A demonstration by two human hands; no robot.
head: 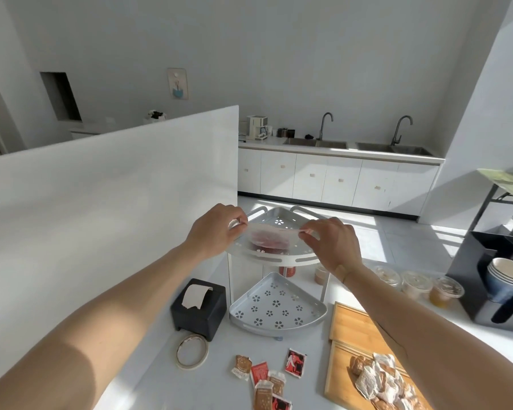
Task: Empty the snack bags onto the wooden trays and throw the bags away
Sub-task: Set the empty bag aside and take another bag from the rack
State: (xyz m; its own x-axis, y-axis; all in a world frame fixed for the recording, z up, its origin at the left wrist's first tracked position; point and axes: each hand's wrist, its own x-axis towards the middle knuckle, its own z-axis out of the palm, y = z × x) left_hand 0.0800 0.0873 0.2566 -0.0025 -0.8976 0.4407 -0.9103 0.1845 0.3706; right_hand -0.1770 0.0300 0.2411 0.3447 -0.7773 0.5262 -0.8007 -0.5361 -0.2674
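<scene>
My left hand (212,229) and my right hand (332,244) each pinch one top corner of a clear snack bag (268,236) with red snacks inside. The bag is stretched between them, above the top tier of a white corner rack (274,306). Two wooden trays lie at the right: the far tray (350,322) is bare, and the near tray (338,377) carries a heap of white-wrapped brown snacks (379,380). Several small red and brown snack packets (268,377) lie loose on the white table in front of the rack.
A black tissue box (199,309) and a roll of tape (191,350) sit left of the rack. Lidded plastic cups (418,287), stacked paper cups (505,279) and a black organiser (492,261) stand at the right. A white partition (101,187) rises on the left.
</scene>
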